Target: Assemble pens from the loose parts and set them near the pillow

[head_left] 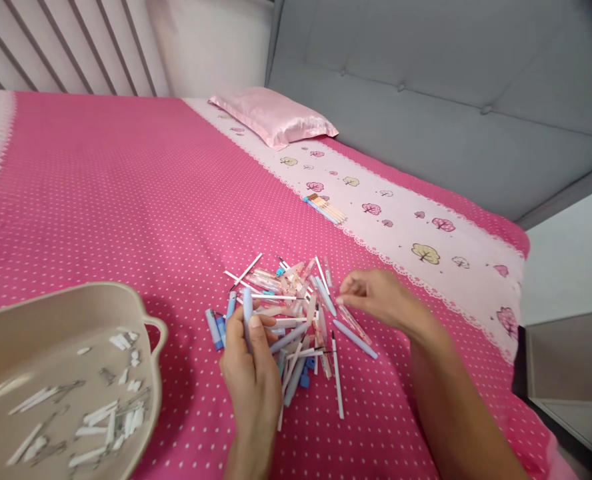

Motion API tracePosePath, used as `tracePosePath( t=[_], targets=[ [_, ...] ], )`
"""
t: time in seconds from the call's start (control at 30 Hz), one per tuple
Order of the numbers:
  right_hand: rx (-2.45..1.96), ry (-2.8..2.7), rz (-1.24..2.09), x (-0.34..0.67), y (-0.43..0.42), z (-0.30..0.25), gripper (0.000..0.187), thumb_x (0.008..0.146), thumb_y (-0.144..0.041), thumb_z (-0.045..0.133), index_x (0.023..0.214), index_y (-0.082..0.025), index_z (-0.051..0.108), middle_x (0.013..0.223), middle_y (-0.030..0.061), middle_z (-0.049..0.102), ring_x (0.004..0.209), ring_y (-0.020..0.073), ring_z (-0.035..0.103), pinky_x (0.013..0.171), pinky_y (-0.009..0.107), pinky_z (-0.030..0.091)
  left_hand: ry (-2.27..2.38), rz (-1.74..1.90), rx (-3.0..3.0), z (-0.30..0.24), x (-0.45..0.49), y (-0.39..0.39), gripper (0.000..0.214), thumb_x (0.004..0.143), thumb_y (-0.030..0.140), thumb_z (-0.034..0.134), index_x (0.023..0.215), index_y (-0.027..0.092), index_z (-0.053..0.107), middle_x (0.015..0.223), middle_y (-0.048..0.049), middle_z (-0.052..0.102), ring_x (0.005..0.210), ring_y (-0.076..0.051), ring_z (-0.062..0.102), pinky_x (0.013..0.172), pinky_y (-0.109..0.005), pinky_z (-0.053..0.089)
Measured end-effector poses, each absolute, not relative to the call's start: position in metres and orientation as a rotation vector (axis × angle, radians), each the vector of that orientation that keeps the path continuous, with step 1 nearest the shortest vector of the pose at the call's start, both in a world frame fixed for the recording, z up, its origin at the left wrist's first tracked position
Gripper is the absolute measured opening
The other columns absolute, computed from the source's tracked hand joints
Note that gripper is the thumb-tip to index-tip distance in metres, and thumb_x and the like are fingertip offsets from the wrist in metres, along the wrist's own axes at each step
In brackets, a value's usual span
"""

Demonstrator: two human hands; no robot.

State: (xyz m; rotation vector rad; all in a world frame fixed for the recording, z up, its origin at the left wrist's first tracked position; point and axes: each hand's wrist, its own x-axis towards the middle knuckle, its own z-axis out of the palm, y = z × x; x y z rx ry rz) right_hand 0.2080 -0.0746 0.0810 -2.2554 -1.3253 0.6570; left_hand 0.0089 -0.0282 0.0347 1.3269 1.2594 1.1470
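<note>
A pale blue pen barrel [247, 310] stands nearly upright in my left hand [251, 373], held between the thumb and fingers. My right hand [376, 293] is at the right edge of a loose pile of pen parts [291, 300], its fingers curled in toward the thumb; whatever they may hold is hidden. White refill sticks [337, 380], pink clear barrels and pale blue barrels lie crisscrossed in the pile. One pale blue barrel [355, 339] rests just below my right hand. Blue caps [216, 330] lie left of my left hand.
At the lower left, a beige basin [149, 400] with a loop handle contains small white pieces and springs. A neat row of pens [326, 208] lies beyond the pile on the polka-dot bedspread [141, 180]. Farther back are a pink pillow [273, 115] and a grey headboard [426, 87].
</note>
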Motion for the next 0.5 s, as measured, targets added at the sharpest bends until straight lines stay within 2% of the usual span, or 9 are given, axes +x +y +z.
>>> tracePosePath(
  t=[0.07, 0.13, 0.23, 0.37, 0.5],
  targets=[
    [-2.433, -1.477, 0.732, 0.206, -0.077, 0.078, 0.013, 0.066, -0.027, 0.074, 0.072, -0.021, 0.065, 0.069, 0.0003, 0.068, 0.062, 0.0162, 0.062, 0.050, 0.024, 0.039, 1.283, 1.158, 1.322, 0.034, 0.009, -0.028, 0.035, 0.087, 0.050, 0.045, 0.089, 0.019, 0.060, 0.069, -0.0010, 0.062, 0.056, -0.013, 0.056, 0.052, -0.023, 0.044],
    [-2.590, -1.625, 0.669, 0.198, -0.077, 0.072, 0.019, 0.060, -0.026, 0.079, 0.070, -0.022, 0.063, 0.068, 0.0004, 0.066, 0.061, 0.0173, 0.060, 0.047, 0.024, 0.030, 1.300, 1.184, 1.327, 0.034, 0.009, -0.028, 0.033, 0.088, 0.049, 0.044, 0.085, 0.019, 0.059, 0.070, -0.0010, 0.062, 0.057, -0.013, 0.056, 0.050, -0.022, 0.043],
    [-2.683, -1.791, 0.522, 0.189, -0.074, 0.064, 0.016, 0.062, -0.021, 0.074, 0.069, -0.022, 0.060, 0.066, 0.0014, 0.064, 0.062, 0.0179, 0.058, 0.048, 0.025, 0.024, 1.285, 1.234, 1.329, 0.033, 0.009, -0.027, 0.033, 0.089, 0.046, 0.043, 0.077, 0.019, 0.056, 0.080, -0.0019, 0.063, 0.056, -0.011, 0.055, 0.049, -0.022, 0.043],
    [-2.637, -1.843, 0.530, 0.190, -0.074, 0.066, 0.011, 0.067, -0.013, 0.063, 0.068, -0.022, 0.057, 0.065, 0.0006, 0.063, 0.060, 0.0169, 0.057, 0.048, 0.025, 0.024, 1.259, 1.310, 1.282, 0.034, 0.009, -0.027, 0.030, 0.090, 0.044, 0.043, 0.086, 0.018, 0.057, 0.074, 0.0002, 0.061, 0.054, -0.010, 0.055, 0.051, -0.022, 0.045],
    [-2.376, -1.591, 0.607, 0.194, -0.073, 0.076, 0.010, 0.072, -0.013, 0.061, 0.070, -0.021, 0.055, 0.068, -0.0013, 0.065, 0.062, 0.0145, 0.060, 0.051, 0.023, 0.036, 1.273, 1.447, 1.234, 0.037, 0.010, -0.028, 0.028, 0.092, 0.041, 0.041, 0.087, 0.017, 0.056, 0.069, 0.0017, 0.060, 0.051, -0.009, 0.054, 0.050, -0.022, 0.045]
  ],
)
